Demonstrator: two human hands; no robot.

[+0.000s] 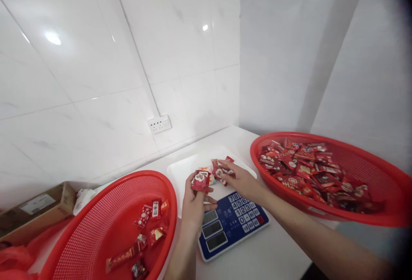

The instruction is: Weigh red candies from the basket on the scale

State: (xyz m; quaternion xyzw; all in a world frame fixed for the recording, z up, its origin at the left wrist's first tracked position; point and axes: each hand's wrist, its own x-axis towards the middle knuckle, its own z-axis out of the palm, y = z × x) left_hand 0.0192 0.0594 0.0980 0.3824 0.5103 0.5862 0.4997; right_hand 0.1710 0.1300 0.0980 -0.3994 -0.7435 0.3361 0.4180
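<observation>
My left hand (195, 200) is closed on a red candy packet (201, 180), held just above the white pan of the scale (180, 170). My right hand (240, 179) rests on that pan with its fingers pinched on a small bunch of red candy packets (219, 169). The scale's blue keypad panel (230, 224) shows below both hands. A red basket (380, 218) full of red candy packets (302, 170) stands at the right. Another red basket (96, 228) at the left holds several packets (151, 224).
A cardboard box (37, 211) and a red plastic bag (13, 260) lie at the far left. A white wall socket (159, 124) sits on the tiled wall behind the scale. The white counter's edge runs along the lower right.
</observation>
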